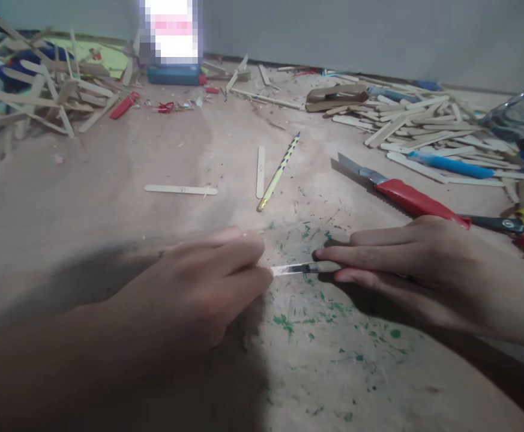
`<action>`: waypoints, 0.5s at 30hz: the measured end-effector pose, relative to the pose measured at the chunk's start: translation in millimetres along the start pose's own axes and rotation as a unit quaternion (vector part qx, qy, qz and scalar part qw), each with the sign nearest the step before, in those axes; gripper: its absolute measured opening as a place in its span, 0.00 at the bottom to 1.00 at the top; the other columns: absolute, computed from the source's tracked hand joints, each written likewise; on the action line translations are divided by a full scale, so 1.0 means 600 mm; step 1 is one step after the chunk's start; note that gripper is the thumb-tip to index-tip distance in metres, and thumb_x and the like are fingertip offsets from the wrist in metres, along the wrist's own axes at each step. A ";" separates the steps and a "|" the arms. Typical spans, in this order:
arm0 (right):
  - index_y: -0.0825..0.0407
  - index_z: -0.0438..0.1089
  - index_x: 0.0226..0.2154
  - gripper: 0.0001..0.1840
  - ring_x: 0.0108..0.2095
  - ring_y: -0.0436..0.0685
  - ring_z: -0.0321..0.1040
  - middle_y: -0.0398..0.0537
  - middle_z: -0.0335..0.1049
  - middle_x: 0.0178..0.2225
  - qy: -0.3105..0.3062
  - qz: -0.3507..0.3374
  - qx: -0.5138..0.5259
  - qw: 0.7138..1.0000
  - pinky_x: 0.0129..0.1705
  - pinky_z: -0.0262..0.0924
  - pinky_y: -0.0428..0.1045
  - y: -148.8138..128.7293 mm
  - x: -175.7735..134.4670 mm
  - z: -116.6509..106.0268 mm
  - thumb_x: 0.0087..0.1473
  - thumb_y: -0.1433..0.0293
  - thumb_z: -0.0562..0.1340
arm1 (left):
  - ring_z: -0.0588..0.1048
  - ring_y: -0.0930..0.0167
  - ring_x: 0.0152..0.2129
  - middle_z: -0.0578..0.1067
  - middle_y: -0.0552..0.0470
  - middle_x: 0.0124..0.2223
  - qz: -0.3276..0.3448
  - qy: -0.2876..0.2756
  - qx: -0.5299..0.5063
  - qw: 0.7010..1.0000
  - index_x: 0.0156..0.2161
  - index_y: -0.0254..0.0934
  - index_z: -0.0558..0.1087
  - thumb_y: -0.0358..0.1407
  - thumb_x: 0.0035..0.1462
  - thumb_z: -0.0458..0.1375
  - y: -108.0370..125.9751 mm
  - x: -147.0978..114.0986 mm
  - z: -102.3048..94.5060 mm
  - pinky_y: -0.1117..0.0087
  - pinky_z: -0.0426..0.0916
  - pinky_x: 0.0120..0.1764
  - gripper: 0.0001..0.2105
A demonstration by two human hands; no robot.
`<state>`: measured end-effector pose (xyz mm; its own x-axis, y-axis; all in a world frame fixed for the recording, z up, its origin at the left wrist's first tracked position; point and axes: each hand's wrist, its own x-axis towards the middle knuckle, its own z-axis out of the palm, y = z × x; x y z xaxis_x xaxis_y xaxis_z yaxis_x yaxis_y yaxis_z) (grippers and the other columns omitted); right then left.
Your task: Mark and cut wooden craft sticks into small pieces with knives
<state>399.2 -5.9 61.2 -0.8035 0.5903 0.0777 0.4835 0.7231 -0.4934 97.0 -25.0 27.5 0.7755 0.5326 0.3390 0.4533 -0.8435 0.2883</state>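
Observation:
Low in the middle of the table, my left hand [219, 276] is closed, its fingertips pinching the end of a pale flat strip [280, 272] that looks like a craft stick. My right hand [406, 258] grips a small tool with a pale handle [327, 266] and a dark metal collar. The tool's narrow metal end meets the strip between both hands; how far they overlap is hard to make out. Beyond the hands lie a craft stick [180, 190] set crosswise, another craft stick [260, 172] pointing away, and a yellow patterned pencil [280, 168] beside it.
A red-handled knife [417, 201] and scissors [509, 224] lie at right, behind my right hand. Piles of craft sticks [433, 129] spread at back right and back left. A blue box [174, 74] stands by the wall. Green flecks [284, 323] mark the tabletop.

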 end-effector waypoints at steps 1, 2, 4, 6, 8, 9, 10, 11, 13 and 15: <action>0.51 0.80 0.44 0.13 0.31 0.55 0.79 0.52 0.83 0.39 0.000 0.004 -0.001 1.000 0.30 0.71 0.49 -0.001 0.000 0.000 0.74 0.69 0.58 | 0.72 0.68 0.34 0.76 0.50 0.38 0.002 0.000 0.003 1.000 0.46 0.34 0.79 0.21 0.71 0.50 0.000 0.002 -0.001 0.64 0.64 0.35 0.15; 0.51 0.79 0.45 0.13 0.31 0.55 0.79 0.52 0.83 0.38 0.004 0.008 -0.003 1.000 0.30 0.71 0.49 -0.001 0.000 0.001 0.74 0.70 0.58 | 0.72 0.67 0.34 0.75 0.50 0.38 0.006 -0.001 0.006 1.000 0.46 0.34 0.79 0.21 0.71 0.48 0.001 0.004 -0.001 0.64 0.64 0.35 0.16; 0.50 0.80 0.45 0.13 0.31 0.56 0.80 0.51 0.82 0.37 0.013 0.011 -0.003 1.000 0.29 0.72 0.50 -0.001 0.000 0.002 0.74 0.68 0.58 | 0.72 0.67 0.33 0.75 0.50 0.37 0.011 -0.002 0.012 1.000 0.45 0.34 0.79 0.21 0.71 0.47 0.001 0.007 -0.002 0.63 0.64 0.35 0.17; 0.49 0.80 0.45 0.14 0.31 0.57 0.80 0.50 0.82 0.36 0.013 0.005 0.006 1.000 0.29 0.73 0.51 0.000 0.001 0.003 0.74 0.66 0.58 | 0.72 0.67 0.32 0.74 0.50 0.36 0.011 -0.001 0.016 1.000 0.44 0.33 0.80 0.21 0.71 0.48 0.001 0.008 -0.002 0.63 0.64 0.34 0.17; 0.50 0.80 0.46 0.14 0.33 0.56 0.81 0.50 0.82 0.37 0.014 -0.006 0.010 1.000 0.31 0.74 0.50 0.002 0.002 0.004 0.74 0.66 0.58 | 0.71 0.67 0.32 0.74 0.50 0.36 0.011 0.003 0.016 1.000 0.45 0.33 0.80 0.22 0.71 0.48 0.001 0.008 -0.002 0.63 0.64 0.34 0.16; 0.50 0.79 0.46 0.14 0.32 0.55 0.81 0.50 0.83 0.37 0.012 -0.005 0.008 1.000 0.30 0.73 0.49 0.002 0.002 0.004 0.75 0.66 0.58 | 0.71 0.67 0.32 0.74 0.50 0.36 0.011 0.003 0.015 1.000 0.45 0.33 0.80 0.22 0.71 0.49 0.001 0.008 -0.002 0.63 0.64 0.34 0.16; 0.51 0.79 0.46 0.14 0.31 0.53 0.80 0.49 0.82 0.37 0.010 -0.005 0.005 1.000 0.29 0.71 0.48 0.002 0.003 0.004 0.75 0.65 0.58 | 0.71 0.67 0.32 0.74 0.50 0.37 0.014 0.005 0.012 1.000 0.44 0.33 0.80 0.22 0.71 0.49 0.001 0.007 -0.002 0.63 0.64 0.34 0.16; 0.51 0.79 0.45 0.14 0.29 0.52 0.79 0.49 0.82 0.36 0.008 -0.004 0.001 1.000 0.27 0.69 0.48 0.001 0.004 0.004 0.76 0.65 0.58 | 0.71 0.67 0.32 0.74 0.50 0.37 0.016 0.006 0.009 1.000 0.42 0.33 0.79 0.21 0.71 0.49 0.001 0.007 -0.003 0.63 0.64 0.34 0.16; 0.50 0.79 0.43 0.15 0.29 0.52 0.78 0.49 0.82 0.35 0.003 0.001 -0.001 1.000 0.26 0.68 0.48 -0.001 0.005 0.004 0.76 0.65 0.57 | 0.69 0.67 0.31 0.73 0.51 0.35 0.018 0.005 -0.001 1.000 0.37 0.35 0.78 0.21 0.70 0.48 0.002 0.008 -0.005 0.63 0.63 0.34 0.17; 0.50 0.79 0.44 0.15 0.31 0.55 0.79 0.51 0.83 0.38 0.003 0.008 0.011 1.000 0.29 0.71 0.50 -0.003 0.005 0.004 0.75 0.65 0.57 | 0.69 0.67 0.31 0.72 0.51 0.35 0.009 -0.005 -0.008 1.000 0.35 0.36 0.77 0.21 0.70 0.48 0.004 0.010 -0.008 0.63 0.63 0.34 0.18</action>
<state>394.8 -6.3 60.2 -0.7933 0.6041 0.0750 0.4884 0.7052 -0.5140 100.4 -23.5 34.3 0.7875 0.5169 0.3356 0.4325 -0.8514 0.2966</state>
